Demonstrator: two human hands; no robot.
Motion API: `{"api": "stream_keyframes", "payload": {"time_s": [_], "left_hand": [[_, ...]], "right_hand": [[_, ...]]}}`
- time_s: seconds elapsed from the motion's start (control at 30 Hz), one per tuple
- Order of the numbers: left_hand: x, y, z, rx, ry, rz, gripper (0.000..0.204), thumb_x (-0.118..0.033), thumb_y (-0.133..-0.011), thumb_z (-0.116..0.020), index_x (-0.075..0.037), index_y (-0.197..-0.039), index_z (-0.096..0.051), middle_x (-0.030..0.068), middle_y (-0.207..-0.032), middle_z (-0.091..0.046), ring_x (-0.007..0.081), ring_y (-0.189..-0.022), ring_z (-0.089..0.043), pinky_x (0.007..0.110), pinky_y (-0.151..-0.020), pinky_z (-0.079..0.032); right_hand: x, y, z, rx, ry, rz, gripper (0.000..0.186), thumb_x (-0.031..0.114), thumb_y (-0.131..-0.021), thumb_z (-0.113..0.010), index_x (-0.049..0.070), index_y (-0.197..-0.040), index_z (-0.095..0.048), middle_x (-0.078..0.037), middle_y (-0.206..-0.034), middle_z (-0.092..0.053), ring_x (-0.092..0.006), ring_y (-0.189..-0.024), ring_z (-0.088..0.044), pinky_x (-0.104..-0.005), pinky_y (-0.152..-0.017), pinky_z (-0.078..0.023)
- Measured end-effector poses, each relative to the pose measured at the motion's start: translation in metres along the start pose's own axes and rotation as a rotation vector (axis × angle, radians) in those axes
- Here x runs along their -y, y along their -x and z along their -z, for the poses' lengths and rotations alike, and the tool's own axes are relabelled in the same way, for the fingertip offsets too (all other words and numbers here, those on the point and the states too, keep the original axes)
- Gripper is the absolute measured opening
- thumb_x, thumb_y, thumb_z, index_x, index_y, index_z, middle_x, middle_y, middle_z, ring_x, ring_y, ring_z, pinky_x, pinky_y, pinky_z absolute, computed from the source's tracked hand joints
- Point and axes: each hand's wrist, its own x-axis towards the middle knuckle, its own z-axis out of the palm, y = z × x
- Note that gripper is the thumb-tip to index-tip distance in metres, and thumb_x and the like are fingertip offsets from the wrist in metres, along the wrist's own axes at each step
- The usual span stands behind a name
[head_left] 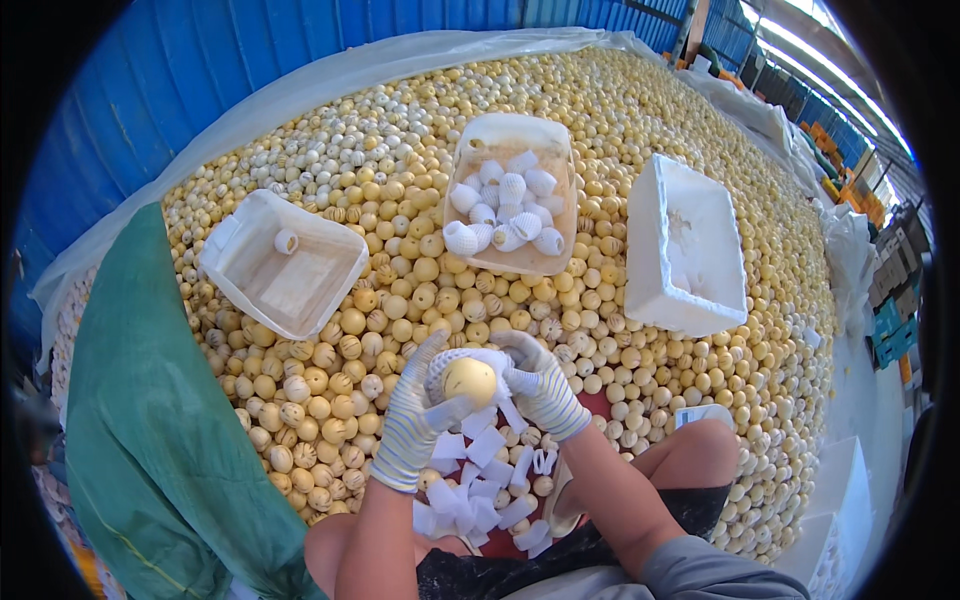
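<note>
A pale yellow melon sits in front of me, partly covered by a white foam net sleeve. My left hand, in a white striped work glove, wraps round its left side, the thumb along its lower edge. From the other side my right hand, gloved alike, is closed on the foam net sleeve at the melon's right edge. Its fingertips are partly hidden by the foam. Below the hands, between my legs, lies a heap of flat white foam sleeves.
A wide pile of yellow melons surrounds me. Ahead stands a white tub of sleeved melons. At left is another tub holding one melon; at right, a white foam box. Green cloth covers something at left; a blue wall rises behind.
</note>
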Motion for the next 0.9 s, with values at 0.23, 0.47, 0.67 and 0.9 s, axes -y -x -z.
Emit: {"api": "stream_keyframes", "payload": {"time_s": [0.23,0.47,0.67,0.9], "left_hand": [[0.032,-0.011,0.007,-0.225,-0.211,-0.056,0.078,-0.002,-0.070,-0.080,-0.002,-0.136,-0.040,0.0120,-0.118,-0.054,0.0189,-0.105,-0.058,0.029,-0.089,-0.052],[0.053,-0.009,0.032,-0.306,-0.280,0.117,0.059,0.000,-0.074,-0.074,0.001,-0.126,-0.047,0.0153,-0.117,-0.059,0.0212,-0.104,-0.059,0.032,-0.092,-0.051],[0.060,-0.007,0.033,-0.353,-0.542,0.205,0.061,-0.013,-0.085,-0.067,0.003,-0.137,-0.040,0.0211,-0.129,-0.054,0.0203,-0.096,-0.061,0.030,-0.078,-0.051],[0.037,0.005,0.051,-0.436,-0.580,0.079,0.056,-0.016,-0.087,-0.066,0.004,-0.134,-0.044,0.0213,-0.130,-0.054,0.0217,-0.108,-0.059,0.032,-0.090,-0.050]], "right_hand": [[0.034,0.019,-0.055,0.036,1.050,0.534,0.047,0.003,-0.076,-0.073,0.005,-0.120,-0.058,-0.006,-0.091,-0.063,-0.0156,-0.080,-0.063,-0.0288,-0.069,-0.051],[-0.011,0.000,-0.032,0.247,1.015,0.470,0.073,0.014,-0.072,-0.080,0.004,-0.135,-0.045,-0.019,-0.129,-0.051,-0.0328,-0.124,-0.049,-0.0399,-0.102,-0.042],[-0.097,-0.029,0.050,-0.055,0.592,-0.218,0.058,0.025,-0.081,-0.069,0.003,-0.130,-0.047,-0.017,-0.125,-0.055,-0.0330,-0.117,-0.054,-0.0449,-0.101,-0.044],[-0.021,-0.123,0.103,-0.175,-0.250,-0.098,0.046,0.035,-0.093,-0.057,0.002,-0.125,-0.050,-0.016,-0.123,-0.058,-0.0302,-0.108,-0.059,-0.0432,-0.094,-0.047]]}}
